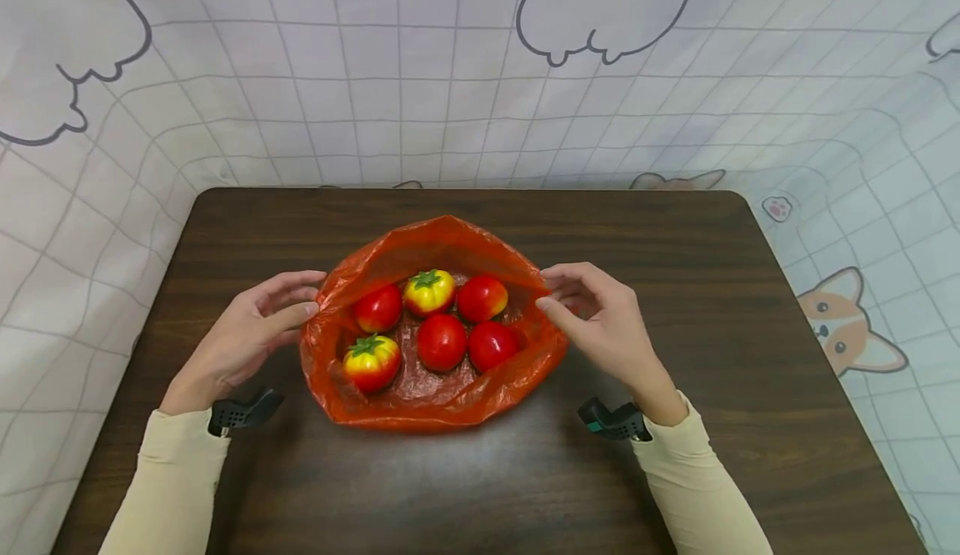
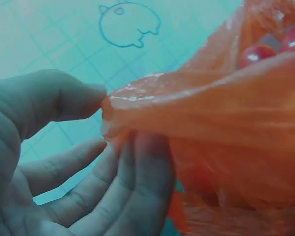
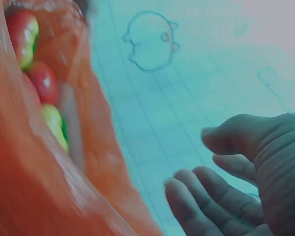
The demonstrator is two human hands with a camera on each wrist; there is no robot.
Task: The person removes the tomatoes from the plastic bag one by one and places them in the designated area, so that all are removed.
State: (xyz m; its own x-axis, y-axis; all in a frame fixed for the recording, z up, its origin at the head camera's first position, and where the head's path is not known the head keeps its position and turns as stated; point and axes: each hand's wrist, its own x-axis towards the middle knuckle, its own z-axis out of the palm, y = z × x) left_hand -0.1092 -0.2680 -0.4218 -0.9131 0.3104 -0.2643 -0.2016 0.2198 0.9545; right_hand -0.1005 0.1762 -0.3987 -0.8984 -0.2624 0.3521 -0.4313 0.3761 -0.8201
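An orange-red plastic bag (image 1: 442,419) lies with its mouth spread wide on the table. Inside are several tomatoes: plain red ones such as the middle tomato (image 1: 442,342), and red-and-yellow ones with green tops, such as the front left tomato (image 1: 372,363). On the left, my left hand (image 1: 251,330) pinches the bag's rim between thumb and fingers; the left wrist view shows the plastic (image 2: 137,101) at the thumb tip. Beside the right rim is my right hand (image 1: 607,322), loosely curved. In the right wrist view its fingers (image 3: 187,201) are apart from the bag and hold nothing.
The dark wooden table (image 1: 480,497) has its far edge against a white gridded cloth (image 1: 420,80) with cartoon dog drawings. The cloth also hangs along the left and right sides. A black wrist device (image 1: 243,412) is on each wrist.
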